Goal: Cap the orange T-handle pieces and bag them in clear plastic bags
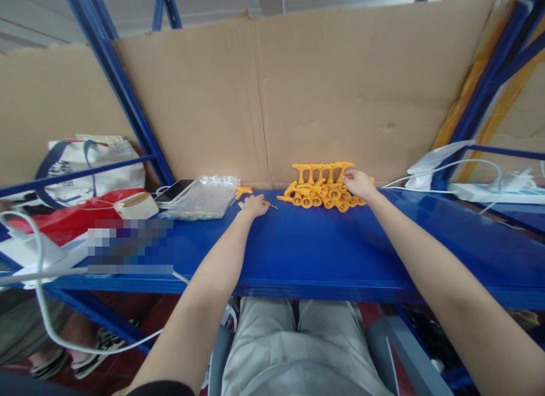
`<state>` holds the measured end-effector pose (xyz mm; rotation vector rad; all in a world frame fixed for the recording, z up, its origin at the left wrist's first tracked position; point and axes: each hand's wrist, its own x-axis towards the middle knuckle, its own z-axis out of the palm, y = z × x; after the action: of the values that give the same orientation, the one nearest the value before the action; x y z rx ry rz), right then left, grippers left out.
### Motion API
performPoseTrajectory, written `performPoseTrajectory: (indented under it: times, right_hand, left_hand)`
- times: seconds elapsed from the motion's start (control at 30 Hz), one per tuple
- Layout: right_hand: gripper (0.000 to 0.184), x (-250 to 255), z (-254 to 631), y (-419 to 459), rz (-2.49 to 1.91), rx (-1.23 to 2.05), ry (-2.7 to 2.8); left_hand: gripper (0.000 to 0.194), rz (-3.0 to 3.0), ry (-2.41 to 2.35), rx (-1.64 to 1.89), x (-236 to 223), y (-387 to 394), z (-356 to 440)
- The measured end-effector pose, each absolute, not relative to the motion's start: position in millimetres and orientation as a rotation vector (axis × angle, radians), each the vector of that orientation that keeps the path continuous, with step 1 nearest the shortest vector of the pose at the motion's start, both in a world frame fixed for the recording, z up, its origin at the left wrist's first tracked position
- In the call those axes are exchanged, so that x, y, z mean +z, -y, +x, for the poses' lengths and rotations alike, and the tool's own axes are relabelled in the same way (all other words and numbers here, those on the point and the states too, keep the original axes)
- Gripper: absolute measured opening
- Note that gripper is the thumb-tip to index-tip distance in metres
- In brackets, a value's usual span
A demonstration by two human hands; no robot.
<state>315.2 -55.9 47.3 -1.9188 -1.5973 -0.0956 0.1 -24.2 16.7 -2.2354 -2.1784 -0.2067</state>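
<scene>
My left hand [253, 205] rests low over the blue tabletop, fingers curled on an orange corkscrew [266, 203]; its twisted metal end sticks out to the right. Just behind this hand lies another orange corkscrew [244, 191] with a thin spiral. My right hand [357, 182] pinches the top of an orange T-shaped piece at the right end of a standing row [320, 172]. In front of that row is a pile of orange T-shaped pieces [327, 198], many with round open ends facing me. My fingers partly hide what each hand grips.
A clear plastic bag [208, 197] and a phone [176, 190] lie left of my hands. Farther left are a red bag [85, 214], a white tote [102, 169] and cables. Cardboard [340, 89] walls the back; a white power strip [498, 192] sits right.
</scene>
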Motion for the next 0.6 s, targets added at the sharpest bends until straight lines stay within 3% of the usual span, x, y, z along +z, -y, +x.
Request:
performPoseTrajectory:
  times: [0.17,0.6]
  right_hand:
    - [0.041,54,356,36,-2.025,-0.038,1.38]
    - [0.058,28,384,-4,-2.128,-0.095,1.597]
  left_hand:
    - [0.051,-2.24,2.171,-0.194,17,25,1]
    - [0.05,-2.241,2.187,-0.149,19,30,2]
